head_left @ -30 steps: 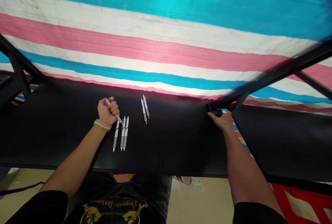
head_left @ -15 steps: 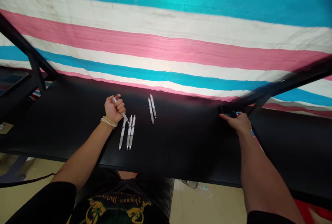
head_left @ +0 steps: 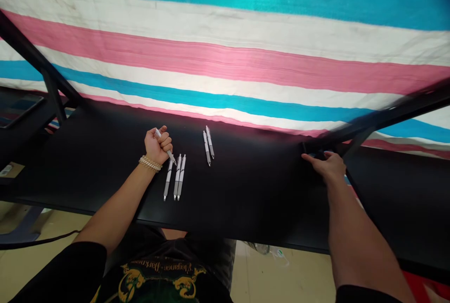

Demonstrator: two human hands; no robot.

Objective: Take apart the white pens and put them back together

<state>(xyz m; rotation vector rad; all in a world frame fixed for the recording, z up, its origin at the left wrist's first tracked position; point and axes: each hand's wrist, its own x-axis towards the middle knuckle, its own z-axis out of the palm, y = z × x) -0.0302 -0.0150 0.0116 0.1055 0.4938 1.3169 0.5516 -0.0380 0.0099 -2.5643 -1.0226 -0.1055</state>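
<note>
So there's one white-and-grey pen (head_left: 171, 157) in the left hand (head_left: 157, 146), grip clenched round it over the smooth black desk (head_left: 246, 190), long axis slanting, tip aimed down and to the right. Just beside it there's a row of three matching pens (head_left: 182, 176), running roughly front to back, silver tips toward the person. Two more pens (head_left: 206, 148) lie farther off, tips also nearer the person. The right hand (head_left: 329, 166) is at some dark thing (head_left: 316, 153); can't tell that grip's state. One chunky bracelet (head_left: 150, 164), one creased striped sheet (head_left: 225, 66) behind.
</note>
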